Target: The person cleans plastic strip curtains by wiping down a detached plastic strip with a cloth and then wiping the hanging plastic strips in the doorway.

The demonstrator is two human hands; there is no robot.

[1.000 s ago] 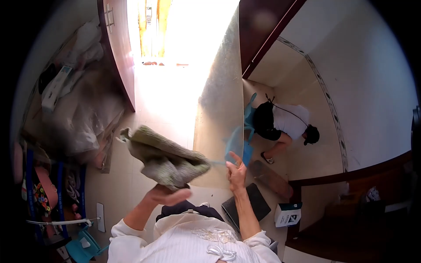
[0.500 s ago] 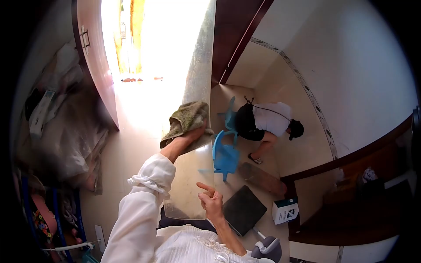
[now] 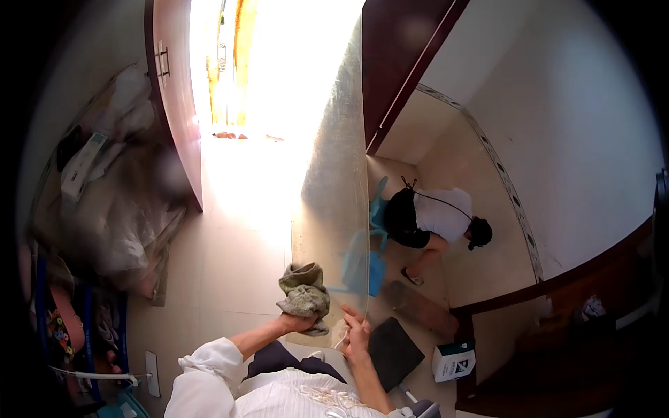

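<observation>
Cloth point(image 3: 304, 298) was bunched in the grip of our left hand point(image 3: 300, 322), reaching inward at the near end of the clear sheet point(image 3: 329, 230); our right hand point(image 3: 357, 336) half-curled at its edge, grip unclear to us.

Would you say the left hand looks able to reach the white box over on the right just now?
Probably not as things stand: the left hand is holding the green cloth, and the right hand lies between it and the white box.
</observation>
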